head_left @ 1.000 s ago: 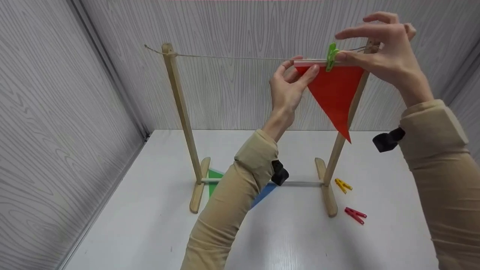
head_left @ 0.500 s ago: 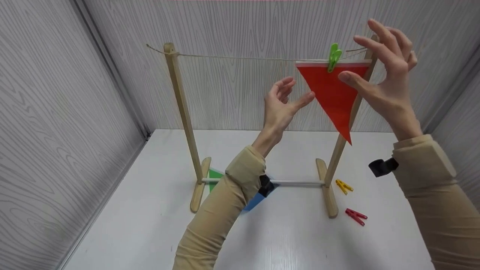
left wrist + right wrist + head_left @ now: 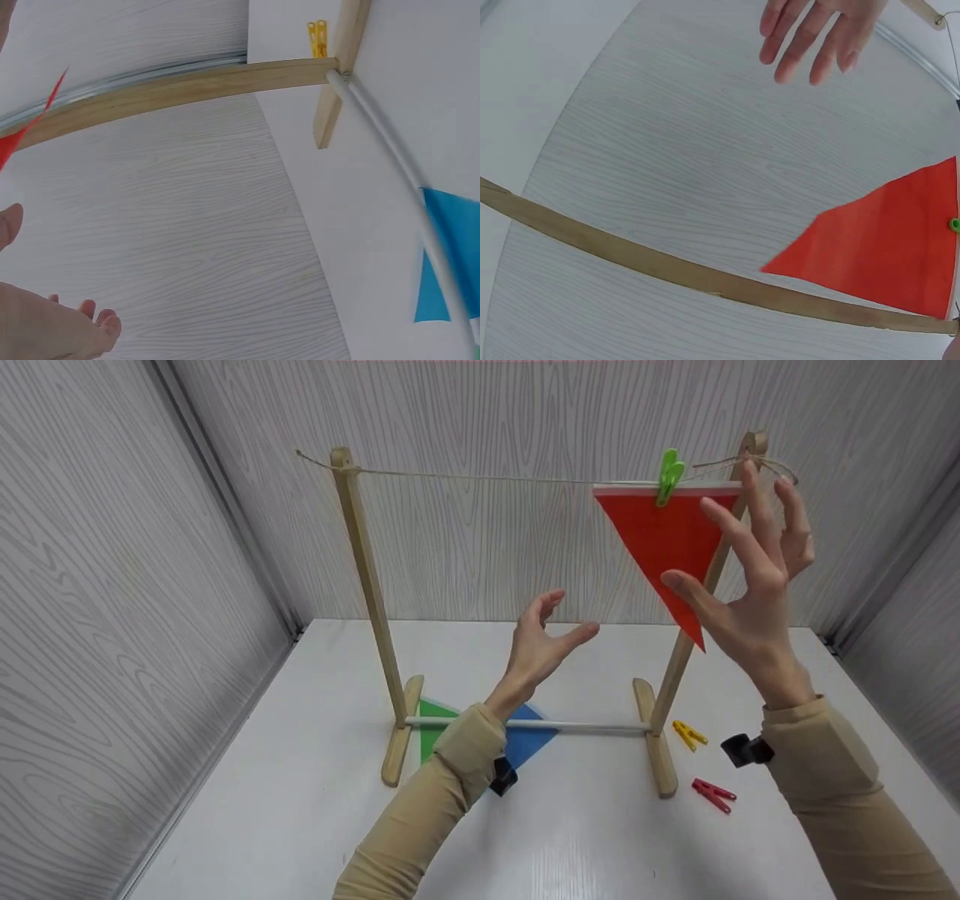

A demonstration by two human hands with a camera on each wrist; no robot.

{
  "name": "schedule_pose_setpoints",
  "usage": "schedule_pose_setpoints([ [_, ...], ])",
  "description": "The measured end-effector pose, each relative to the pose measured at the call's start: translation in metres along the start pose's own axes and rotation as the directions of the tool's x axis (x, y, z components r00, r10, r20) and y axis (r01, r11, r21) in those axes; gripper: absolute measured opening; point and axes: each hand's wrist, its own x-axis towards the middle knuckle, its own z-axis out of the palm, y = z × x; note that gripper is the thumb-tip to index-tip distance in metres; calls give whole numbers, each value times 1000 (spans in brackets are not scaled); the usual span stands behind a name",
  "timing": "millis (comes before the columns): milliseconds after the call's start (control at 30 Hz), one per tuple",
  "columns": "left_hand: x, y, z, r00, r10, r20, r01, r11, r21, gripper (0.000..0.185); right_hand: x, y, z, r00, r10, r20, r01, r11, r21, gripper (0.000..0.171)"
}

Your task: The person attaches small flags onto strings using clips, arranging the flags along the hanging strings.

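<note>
A red triangular flag (image 3: pixel 664 547) hangs from a string (image 3: pixel 487 477) strung between two wooden posts, pinned by a green clothespin (image 3: pixel 667 474). My right hand (image 3: pixel 742 577) is open in front of the flag's right edge, fingers spread, holding nothing. Lower down, between the posts, my left hand (image 3: pixel 544 641) is open and empty too. In the right wrist view the red flag (image 3: pixel 885 244) and my right hand's fingers (image 3: pixel 817 34) show against the wall. A blue flag (image 3: pixel 529 741) and a green flag (image 3: pixel 429 724) lie on the table under the stand's white rod (image 3: pixel 570 726).
The wooden stand's left post (image 3: pixel 367 585) and right post (image 3: pixel 701 585) rest on feet on the white table (image 3: pixel 600 840). A yellow clothespin (image 3: pixel 688 733) and a red clothespin (image 3: pixel 712 793) lie right of the stand. Grey panelled walls close in the back and sides.
Both hands let go of the red flag and green clothespin and came down and back toward me. The flag stays pinned on the string.
</note>
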Motion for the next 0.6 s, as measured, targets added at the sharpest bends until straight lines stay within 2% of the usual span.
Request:
schedule_pose_setpoints([
  [200,-14,-37,2,997,-77,12,76,996,45,71,-41,7,-5,997,74,36,-76,996,52,61],
  [300,-22,-52,4,994,-110,14,109,992,62,70,-64,15,-9,987,145,64,-150,986,72,60],
  [433,-34,-70,6,988,-153,30,150,985,86,69,-96,22,-12,964,257,71,-263,960,98,61],
  [600,-45,-91,5,981,-184,56,172,971,164,66,-135,33,-14,934,358,22,-357,923,146,54],
])
